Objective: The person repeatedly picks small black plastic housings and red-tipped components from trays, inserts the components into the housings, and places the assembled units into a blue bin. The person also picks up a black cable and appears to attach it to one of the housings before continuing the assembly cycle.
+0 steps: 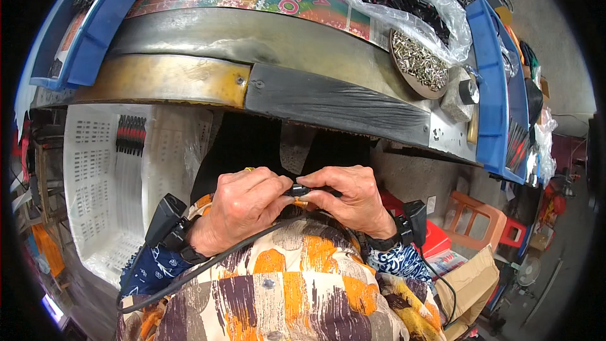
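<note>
My left hand and my right hand meet in front of my body, just below the bench edge. Between their pinched fingertips is a small black part with a shiny band. The left fingers close on one end and the right fingers on the other. Most of the part is covered by the fingers, so its kind cannot be made out. A black cable curves across my patterned shirt below the hands.
Ahead runs the metal bench edge. A dish of small metal pieces, a plastic bag with black parts and a blue bin are at right. A white crate with black-red pieces stands left, an orange stool right.
</note>
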`<control>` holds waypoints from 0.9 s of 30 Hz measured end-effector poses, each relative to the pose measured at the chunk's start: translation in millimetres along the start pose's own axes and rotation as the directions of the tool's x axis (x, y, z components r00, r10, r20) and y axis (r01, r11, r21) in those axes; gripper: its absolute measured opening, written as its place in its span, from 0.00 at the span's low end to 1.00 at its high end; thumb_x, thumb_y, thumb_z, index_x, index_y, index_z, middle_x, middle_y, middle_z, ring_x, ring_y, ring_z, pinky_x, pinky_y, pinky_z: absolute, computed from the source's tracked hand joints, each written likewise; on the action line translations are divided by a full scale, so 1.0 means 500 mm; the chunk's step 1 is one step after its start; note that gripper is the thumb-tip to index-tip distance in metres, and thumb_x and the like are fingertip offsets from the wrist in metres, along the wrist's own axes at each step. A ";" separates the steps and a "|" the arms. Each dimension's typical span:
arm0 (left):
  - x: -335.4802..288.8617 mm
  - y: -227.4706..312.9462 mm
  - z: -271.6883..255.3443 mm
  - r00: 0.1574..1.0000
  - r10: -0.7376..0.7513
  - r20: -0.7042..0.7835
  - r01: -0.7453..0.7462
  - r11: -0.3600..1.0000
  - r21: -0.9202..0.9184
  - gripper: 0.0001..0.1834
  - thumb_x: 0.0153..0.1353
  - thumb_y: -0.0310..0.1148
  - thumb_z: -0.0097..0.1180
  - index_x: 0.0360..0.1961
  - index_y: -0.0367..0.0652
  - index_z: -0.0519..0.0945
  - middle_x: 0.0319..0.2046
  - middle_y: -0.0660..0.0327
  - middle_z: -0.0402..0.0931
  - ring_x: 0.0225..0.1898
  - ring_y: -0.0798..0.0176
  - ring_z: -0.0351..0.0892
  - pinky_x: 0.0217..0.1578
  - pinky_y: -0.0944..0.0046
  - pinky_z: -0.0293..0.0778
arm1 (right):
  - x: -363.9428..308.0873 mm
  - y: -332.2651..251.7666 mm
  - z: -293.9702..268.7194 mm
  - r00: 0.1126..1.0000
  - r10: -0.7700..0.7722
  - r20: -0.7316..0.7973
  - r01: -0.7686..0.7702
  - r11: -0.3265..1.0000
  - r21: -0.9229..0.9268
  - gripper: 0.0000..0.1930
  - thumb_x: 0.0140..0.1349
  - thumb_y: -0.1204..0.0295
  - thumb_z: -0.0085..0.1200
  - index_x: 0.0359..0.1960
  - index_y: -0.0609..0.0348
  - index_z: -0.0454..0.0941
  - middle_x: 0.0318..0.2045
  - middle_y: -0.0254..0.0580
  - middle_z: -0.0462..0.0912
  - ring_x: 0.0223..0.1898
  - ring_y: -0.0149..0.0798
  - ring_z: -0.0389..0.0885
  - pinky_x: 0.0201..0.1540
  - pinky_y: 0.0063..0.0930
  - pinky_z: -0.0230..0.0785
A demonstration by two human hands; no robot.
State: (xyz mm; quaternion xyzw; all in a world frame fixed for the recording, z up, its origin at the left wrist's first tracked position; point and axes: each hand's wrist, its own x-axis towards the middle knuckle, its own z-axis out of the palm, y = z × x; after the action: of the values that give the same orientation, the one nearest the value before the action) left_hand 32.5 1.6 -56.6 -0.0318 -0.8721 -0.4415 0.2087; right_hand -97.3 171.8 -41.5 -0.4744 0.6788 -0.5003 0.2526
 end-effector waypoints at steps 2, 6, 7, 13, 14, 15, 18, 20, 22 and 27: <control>-0.001 0.000 0.002 1.000 -0.002 0.003 0.002 1.000 -0.004 0.12 0.45 0.22 0.70 0.31 0.35 0.81 0.23 0.54 0.78 0.24 0.54 0.81 0.24 0.60 0.75 | 0.000 0.003 0.002 1.000 -0.011 -0.009 0.012 1.000 0.013 0.09 0.57 0.79 0.64 0.39 0.69 0.83 0.27 0.44 0.86 0.25 0.34 0.87 0.26 0.21 0.76; -0.003 0.001 0.004 1.000 -0.007 0.007 0.008 1.000 -0.014 0.12 0.46 0.22 0.69 0.32 0.34 0.80 0.24 0.53 0.78 0.24 0.53 0.81 0.24 0.60 0.75 | -0.001 0.012 0.002 1.000 -0.023 0.010 0.023 0.999 0.025 0.09 0.56 0.78 0.64 0.38 0.69 0.83 0.27 0.45 0.86 0.25 0.35 0.87 0.26 0.22 0.76; -0.003 0.001 0.005 1.000 -0.007 0.007 0.007 1.000 -0.018 0.12 0.46 0.21 0.69 0.32 0.34 0.80 0.24 0.53 0.78 0.24 0.52 0.81 0.24 0.60 0.75 | -0.003 0.013 0.005 0.999 -0.036 -0.010 0.036 0.999 0.009 0.09 0.56 0.78 0.64 0.38 0.69 0.83 0.27 0.45 0.86 0.25 0.35 0.87 0.26 0.22 0.76; -0.004 0.000 0.001 0.997 -0.040 0.071 0.043 0.998 -0.046 0.11 0.47 0.20 0.68 0.33 0.35 0.80 0.25 0.54 0.79 0.24 0.53 0.81 0.24 0.60 0.75 | -0.005 0.024 0.007 0.999 -0.052 -0.007 0.053 0.998 0.024 0.10 0.56 0.78 0.65 0.39 0.68 0.83 0.27 0.46 0.86 0.27 0.36 0.87 0.28 0.22 0.76; -0.003 0.001 0.000 0.996 -0.053 0.064 0.057 0.997 -0.051 0.11 0.47 0.20 0.68 0.33 0.35 0.80 0.25 0.54 0.79 0.24 0.53 0.81 0.24 0.61 0.75 | -0.005 0.025 0.007 0.999 -0.053 0.005 0.052 0.998 0.027 0.10 0.56 0.78 0.65 0.39 0.68 0.83 0.28 0.46 0.86 0.27 0.35 0.87 0.28 0.22 0.76; -0.001 0.001 0.000 0.996 -0.066 0.055 0.069 0.996 -0.055 0.11 0.47 0.20 0.68 0.33 0.35 0.80 0.25 0.54 0.79 0.24 0.54 0.81 0.24 0.61 0.75 | -0.004 0.026 0.005 0.998 -0.057 0.013 0.056 0.998 0.031 0.10 0.57 0.78 0.65 0.40 0.68 0.83 0.28 0.45 0.86 0.27 0.35 0.87 0.29 0.22 0.77; 0.003 -0.002 -0.007 0.997 -0.073 0.038 0.074 0.997 -0.035 0.12 0.47 0.21 0.69 0.33 0.35 0.80 0.25 0.55 0.79 0.24 0.55 0.81 0.23 0.61 0.75 | -0.006 0.019 0.016 0.994 0.109 -0.027 -0.102 0.979 0.177 0.10 0.59 0.79 0.64 0.42 0.69 0.82 0.32 0.45 0.87 0.29 0.33 0.87 0.30 0.21 0.78; 0.003 -0.004 -0.010 0.994 -0.100 0.040 0.101 0.994 -0.037 0.12 0.48 0.23 0.70 0.34 0.36 0.81 0.25 0.55 0.80 0.24 0.57 0.81 0.23 0.62 0.75 | -0.007 0.015 0.019 0.987 0.158 -0.020 -0.151 0.966 0.210 0.10 0.60 0.79 0.63 0.43 0.69 0.82 0.34 0.45 0.87 0.31 0.32 0.87 0.32 0.21 0.79; 0.000 -0.004 -0.008 0.994 -0.104 0.027 0.105 0.993 -0.045 0.11 0.49 0.24 0.70 0.34 0.36 0.81 0.26 0.55 0.80 0.24 0.57 0.81 0.23 0.62 0.75 | -0.011 0.012 0.019 0.982 0.190 -0.005 -0.185 0.959 0.216 0.11 0.61 0.79 0.62 0.44 0.69 0.82 0.35 0.46 0.87 0.32 0.32 0.87 0.33 0.21 0.80; -0.014 -0.006 -0.006 0.991 -0.124 0.041 0.126 0.989 -0.075 0.11 0.49 0.23 0.70 0.34 0.37 0.81 0.26 0.55 0.80 0.24 0.57 0.82 0.25 0.63 0.76 | -0.015 0.021 0.030 0.995 0.085 -0.053 -0.080 0.992 0.100 0.10 0.58 0.78 0.63 0.41 0.67 0.82 0.32 0.46 0.86 0.29 0.37 0.87 0.31 0.25 0.78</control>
State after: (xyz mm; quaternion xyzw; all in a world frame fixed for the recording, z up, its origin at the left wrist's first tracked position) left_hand 39.0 -1.7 -60.1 0.0070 -0.8582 -0.4865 0.1634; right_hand -85.7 172.3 -57.6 -0.4185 0.6797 -0.5353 0.2764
